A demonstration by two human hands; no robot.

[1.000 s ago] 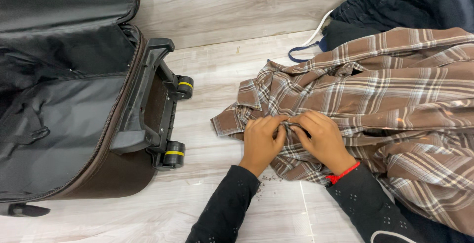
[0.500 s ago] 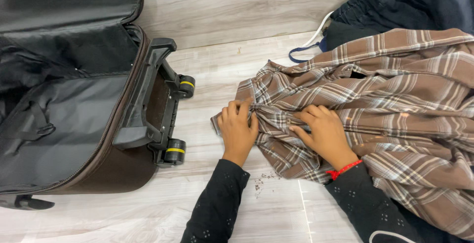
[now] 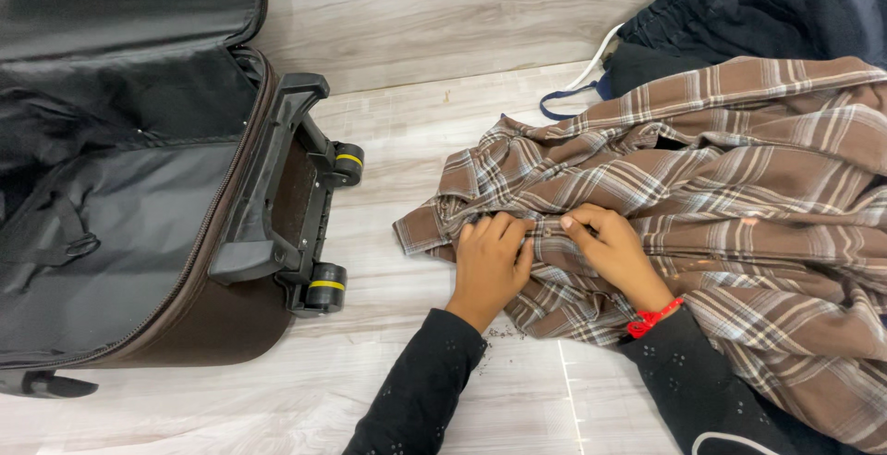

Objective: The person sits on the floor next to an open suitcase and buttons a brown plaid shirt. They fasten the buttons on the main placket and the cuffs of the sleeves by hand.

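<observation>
Left hand (image 3: 490,261) now drawn back in beside right hand (image 3: 617,254), both pinching plaid shirt (image 3: 702,196) placket on floor (image 3: 443,39); buttoning seemingly continuing.

Bare floor (image 3: 407,155) separates open suitcase (image 3: 139,206) from plaid shirt (image 3: 702,169).

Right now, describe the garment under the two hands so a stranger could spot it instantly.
Start at the open brown fabric suitcase lying on the pale wood-look floor, then look right of its wheels. The rumpled brown plaid shirt lies there, under the left hand and right hand. Unlike the plain dark clothes behind it, it is checked.
</observation>
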